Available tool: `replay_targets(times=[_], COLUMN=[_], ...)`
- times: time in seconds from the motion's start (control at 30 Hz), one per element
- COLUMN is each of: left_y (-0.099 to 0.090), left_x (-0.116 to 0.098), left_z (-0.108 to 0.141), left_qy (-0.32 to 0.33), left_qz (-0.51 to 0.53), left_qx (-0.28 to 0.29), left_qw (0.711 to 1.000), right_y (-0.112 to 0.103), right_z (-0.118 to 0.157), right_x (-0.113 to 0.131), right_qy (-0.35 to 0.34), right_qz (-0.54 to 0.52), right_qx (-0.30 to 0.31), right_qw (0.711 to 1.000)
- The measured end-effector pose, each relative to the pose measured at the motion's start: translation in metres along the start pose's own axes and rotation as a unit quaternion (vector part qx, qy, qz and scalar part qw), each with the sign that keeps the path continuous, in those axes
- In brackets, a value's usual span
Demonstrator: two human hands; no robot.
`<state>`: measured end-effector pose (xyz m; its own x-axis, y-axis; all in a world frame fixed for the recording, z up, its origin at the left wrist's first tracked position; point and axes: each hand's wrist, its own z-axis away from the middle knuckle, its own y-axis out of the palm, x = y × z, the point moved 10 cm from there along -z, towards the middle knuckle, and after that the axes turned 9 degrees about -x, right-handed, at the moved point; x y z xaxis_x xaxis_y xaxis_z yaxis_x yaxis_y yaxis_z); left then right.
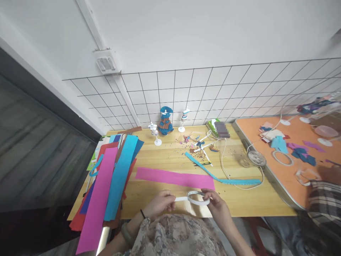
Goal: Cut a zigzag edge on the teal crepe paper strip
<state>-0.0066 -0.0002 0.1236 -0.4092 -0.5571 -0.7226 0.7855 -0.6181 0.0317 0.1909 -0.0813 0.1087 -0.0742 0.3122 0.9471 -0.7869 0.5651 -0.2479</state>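
My right hand (216, 205) grips a roll of white tape (198, 202) by its right side, above the table's front edge. A short white strip runs from the roll to my left hand (165, 202), whose fingers pinch its free end. Just beyond both hands, a long pink paper strip (176, 177) lies flat across the table. Past its right end is a narrow blue strip (237, 181) with a bend in it.
Coloured paper sheets (119, 177) are stacked at the left, overhanging the front edge. Small white mannequin stands (157, 142) and a blue-brown dressed figure (165, 122) stand at the back. Scraps (197, 151) and a white cable (223, 160) lie right of centre. An orange table (269, 170) adjoins, with a person's plaid sleeve (323, 199).
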Motion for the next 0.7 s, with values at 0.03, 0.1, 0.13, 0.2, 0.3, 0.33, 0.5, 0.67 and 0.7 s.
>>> replay_targets(times=[0.03,0.1,0.13,0.2,0.3,0.33,0.5,0.67,0.7], left_y=[-0.004,-0.008,-0.008,-0.004,0.01,0.014,0.026,0.01,0.003], left_x=[-0.006,-0.017,-0.021,-0.025,-0.023,-0.022,-0.021,-0.016,-0.013], left_z=[-0.001,0.0,0.0,0.002,0.005,0.005,0.007,-0.002,-0.005], left_qy=[0.031,0.086,0.109,0.139,0.157,0.159,0.166,0.155,0.152], left_qz=[-0.05,-0.144,-0.188,-0.266,-0.366,-0.395,-0.503,-0.549,-0.552], left_qx=[-0.01,-0.031,-0.04,-0.047,-0.026,-0.015,0.019,0.004,-0.003], left_qw=[0.998,0.985,0.975,0.953,0.917,0.905,0.848,0.822,0.82], right_y=[0.0,0.005,0.009,0.019,0.038,0.043,0.069,0.099,0.104], right_z=[0.002,0.008,0.012,0.022,0.035,0.039,0.046,0.04,0.038], right_x=[-0.004,-0.012,-0.017,-0.025,-0.03,-0.029,-0.022,-0.019,-0.02], right_qy=[-0.011,-0.024,-0.028,-0.031,-0.03,-0.029,-0.015,-0.022,-0.026], right_qz=[0.023,0.065,0.083,0.111,0.134,0.138,0.145,0.187,0.203], right_qx=[0.015,0.046,0.063,0.101,0.164,0.183,0.265,0.294,0.295], right_qw=[1.0,0.997,0.994,0.988,0.977,0.973,0.953,0.937,0.933])
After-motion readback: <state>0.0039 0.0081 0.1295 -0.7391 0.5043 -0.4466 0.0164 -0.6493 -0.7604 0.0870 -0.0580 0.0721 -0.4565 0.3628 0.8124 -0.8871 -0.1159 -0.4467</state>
